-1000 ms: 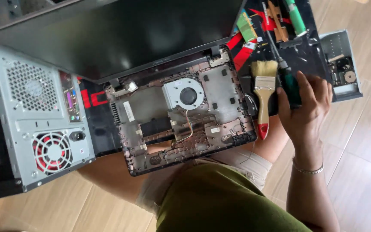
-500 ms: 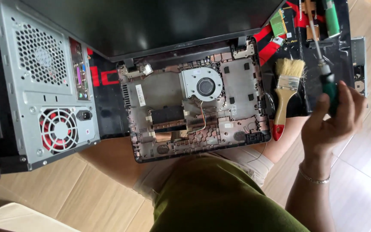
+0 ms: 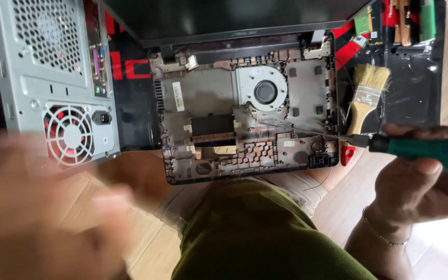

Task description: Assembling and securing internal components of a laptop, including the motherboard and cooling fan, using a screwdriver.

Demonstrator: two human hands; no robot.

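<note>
My right hand grips a screwdriver with a green handle, held level; its thin shaft points left over the lower right part of the opened laptop base. The base lies on my lap with its round fan and bare chassis showing, the dark lid folded back behind it. My left hand is a large blur at the lower left, close to the camera, with fingers apart and nothing seen in it. A paint brush with pale bristles and a wooden handle lies just right of the laptop.
A grey desktop tower lies on its side at the left, rear fan grille and ports facing up. A black mat at the right carries the brush and several tools at the top edge. Wooden floor surrounds everything.
The view has closed in on the laptop. My right hand lifted the screwdriver off the mat and turned it level toward the laptop. My left hand has swung into view, blurred.
</note>
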